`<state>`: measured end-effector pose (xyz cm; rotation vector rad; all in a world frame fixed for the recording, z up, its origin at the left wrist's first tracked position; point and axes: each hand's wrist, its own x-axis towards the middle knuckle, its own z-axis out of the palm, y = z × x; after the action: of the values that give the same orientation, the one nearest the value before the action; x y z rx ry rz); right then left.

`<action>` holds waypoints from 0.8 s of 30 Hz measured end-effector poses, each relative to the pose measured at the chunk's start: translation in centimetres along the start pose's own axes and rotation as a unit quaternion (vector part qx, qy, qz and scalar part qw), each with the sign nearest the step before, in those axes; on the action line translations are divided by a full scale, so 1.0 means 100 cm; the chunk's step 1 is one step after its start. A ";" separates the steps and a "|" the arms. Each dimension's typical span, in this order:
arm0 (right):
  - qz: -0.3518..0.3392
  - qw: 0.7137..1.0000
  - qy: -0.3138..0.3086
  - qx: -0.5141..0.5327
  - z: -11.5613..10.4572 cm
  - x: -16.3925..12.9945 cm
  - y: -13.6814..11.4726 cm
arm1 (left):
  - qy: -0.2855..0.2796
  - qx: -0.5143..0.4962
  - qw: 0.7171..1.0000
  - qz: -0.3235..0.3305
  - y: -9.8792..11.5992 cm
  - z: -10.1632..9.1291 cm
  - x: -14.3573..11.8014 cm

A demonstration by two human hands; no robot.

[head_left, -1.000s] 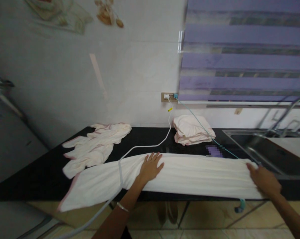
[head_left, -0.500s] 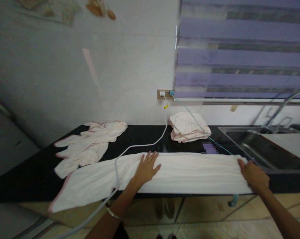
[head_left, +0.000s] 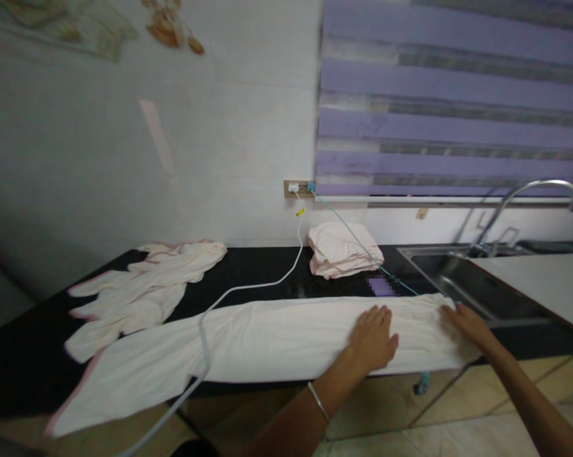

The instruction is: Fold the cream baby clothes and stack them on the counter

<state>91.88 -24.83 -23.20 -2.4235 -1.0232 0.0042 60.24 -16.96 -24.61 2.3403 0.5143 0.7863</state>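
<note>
A long cream towel (head_left: 267, 339) with a pink edge lies stretched along the front of the black counter (head_left: 24, 374). Its left end hangs over the counter's front edge. My left hand (head_left: 372, 339) rests flat on the towel, fingers spread, toward its right part. My right hand (head_left: 464, 320) lies on the towel's right end, close to the sink, fingers on the cloth. Whether that hand pinches the cloth cannot be told. A white cable (head_left: 248, 285) runs from the wall socket across the counter and over the towel.
A crumpled cream cloth (head_left: 143, 289) lies at the back left. A folded towel (head_left: 341, 249) sits under the wall socket (head_left: 298, 188). A steel sink (head_left: 462, 282) with a curved tap (head_left: 528, 197) is on the right. A teal cable (head_left: 353, 235) crosses toward the counter's front.
My left hand has slid right along the towel, from its middle to near its right end. My right hand has stayed at the right end. The view has shifted right.
</note>
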 end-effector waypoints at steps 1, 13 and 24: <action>-0.007 1.000 -0.022 -0.001 -0.005 0.000 -0.001 | -0.004 -0.006 1.000 -0.017 -0.001 0.009 -0.001; -0.065 0.996 -0.033 0.042 -0.017 -0.025 -0.084 | 0.055 -0.117 0.991 -0.023 -0.002 0.014 -0.013; -0.093 0.991 -0.090 0.045 0.032 -0.101 -0.185 | 0.151 -0.668 0.694 -0.222 -0.042 0.004 0.007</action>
<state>71.63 -19.33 -19.50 -2.2694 -1.2973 0.2034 60.32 -13.68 -27.39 0.6815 0.3779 0.8491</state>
